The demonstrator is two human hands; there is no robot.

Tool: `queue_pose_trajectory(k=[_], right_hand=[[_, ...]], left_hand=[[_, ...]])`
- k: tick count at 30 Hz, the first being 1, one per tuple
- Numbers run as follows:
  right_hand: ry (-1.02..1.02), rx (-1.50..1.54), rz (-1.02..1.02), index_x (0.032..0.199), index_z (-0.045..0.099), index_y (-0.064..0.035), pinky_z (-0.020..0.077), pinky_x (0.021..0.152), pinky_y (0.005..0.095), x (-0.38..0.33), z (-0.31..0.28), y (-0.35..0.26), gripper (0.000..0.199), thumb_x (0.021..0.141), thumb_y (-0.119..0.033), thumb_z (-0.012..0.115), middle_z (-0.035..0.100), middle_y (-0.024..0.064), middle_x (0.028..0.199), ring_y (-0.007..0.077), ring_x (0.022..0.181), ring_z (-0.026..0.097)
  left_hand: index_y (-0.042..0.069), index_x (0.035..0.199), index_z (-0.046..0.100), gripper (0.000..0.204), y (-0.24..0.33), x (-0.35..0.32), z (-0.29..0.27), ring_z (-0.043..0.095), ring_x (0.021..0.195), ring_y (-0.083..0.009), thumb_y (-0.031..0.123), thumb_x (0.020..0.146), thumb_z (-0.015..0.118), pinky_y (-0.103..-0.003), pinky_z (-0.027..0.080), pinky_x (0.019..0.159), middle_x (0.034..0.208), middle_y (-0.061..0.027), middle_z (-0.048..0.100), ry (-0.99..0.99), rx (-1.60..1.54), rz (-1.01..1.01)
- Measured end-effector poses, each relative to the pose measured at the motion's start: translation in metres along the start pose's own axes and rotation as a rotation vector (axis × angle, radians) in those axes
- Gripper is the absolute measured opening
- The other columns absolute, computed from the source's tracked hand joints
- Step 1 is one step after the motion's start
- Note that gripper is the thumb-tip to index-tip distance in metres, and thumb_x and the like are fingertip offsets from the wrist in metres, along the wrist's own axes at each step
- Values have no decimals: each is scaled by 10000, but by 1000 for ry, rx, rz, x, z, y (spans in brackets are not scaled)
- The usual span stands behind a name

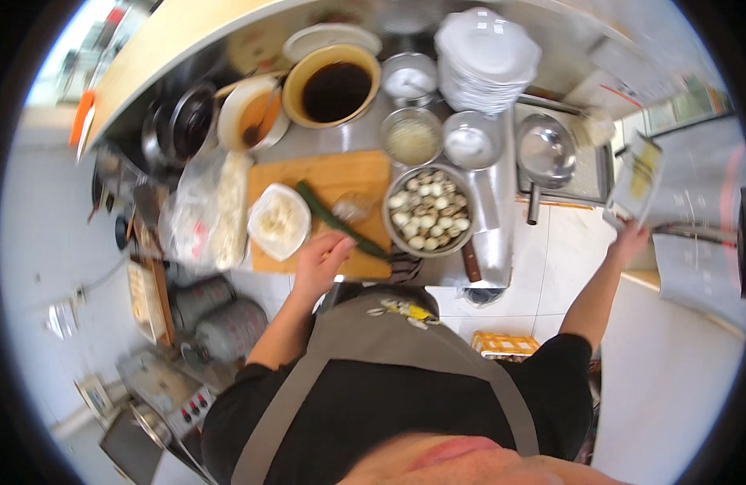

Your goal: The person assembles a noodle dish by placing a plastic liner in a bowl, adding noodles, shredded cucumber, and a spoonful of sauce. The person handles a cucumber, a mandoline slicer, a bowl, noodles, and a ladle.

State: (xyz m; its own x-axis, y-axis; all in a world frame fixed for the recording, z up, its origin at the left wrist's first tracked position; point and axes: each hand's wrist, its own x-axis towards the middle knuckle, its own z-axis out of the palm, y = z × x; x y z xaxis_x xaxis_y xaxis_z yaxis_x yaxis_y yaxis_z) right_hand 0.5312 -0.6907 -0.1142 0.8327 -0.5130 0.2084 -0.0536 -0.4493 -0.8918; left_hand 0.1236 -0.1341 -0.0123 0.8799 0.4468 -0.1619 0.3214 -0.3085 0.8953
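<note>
Steel worktop [502, 202] crowded with bowls fills the far side of this kitchen. On its wooden cutting board [340, 174] lies a cucumber [336, 220]; the left hand [320, 257] rests curled at its near end, touching it. Off right, the right hand [629, 240] grips a flat packet [638, 179], fingers closed beneath it.

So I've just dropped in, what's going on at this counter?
A person in a grey apron stands at a crowded steel counter. The left hand rests on the wooden cutting board, beside a long green cucumber. The right hand reaches out to the side and holds up a flat pale packet. A metal bowl of clams sits by the board.
</note>
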Motion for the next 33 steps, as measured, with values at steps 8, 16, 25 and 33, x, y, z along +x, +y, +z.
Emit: queue_pose_trajectory(k=[8,16,25,33], right_hand=[[-606,719,342,1144,454,9,588,564,414,-371,19,-176,396,754,69,491,627,158,786,262,642,636],[-1445,740,147,1175,548,-32,460,903,314,-573,102,-247,320,966,-255,644,619,48,1088,155,992,580],[-957,-503,-1140,1260,576,-74,508,896,467,-567,154,-195,480,789,-124,655,624,173,1173,374,1083,609],[-1391,-326,-154,1325,511,-3,551,620,396,-529,143,-219,566,783,-137,604,657,249,1058,268,785,715]], left_hand=[[33,1368,512,472,-23,-29,-36,605,1074,-144,181,953,681,-310,498,922,1219,-83,632,-377,-563,-9],[-48,1232,557,392,-82,-69,-129,707,928,-264,-32,841,583,-383,561,897,1025,-161,713,74,-1006,-99],[-68,1242,497,492,-148,-125,-200,713,921,-293,-81,751,482,-389,577,840,1023,-191,700,187,-838,-322],[-79,1274,473,533,-136,-119,-160,721,929,-300,-65,741,497,-397,586,841,1121,-206,664,298,-945,-265]])
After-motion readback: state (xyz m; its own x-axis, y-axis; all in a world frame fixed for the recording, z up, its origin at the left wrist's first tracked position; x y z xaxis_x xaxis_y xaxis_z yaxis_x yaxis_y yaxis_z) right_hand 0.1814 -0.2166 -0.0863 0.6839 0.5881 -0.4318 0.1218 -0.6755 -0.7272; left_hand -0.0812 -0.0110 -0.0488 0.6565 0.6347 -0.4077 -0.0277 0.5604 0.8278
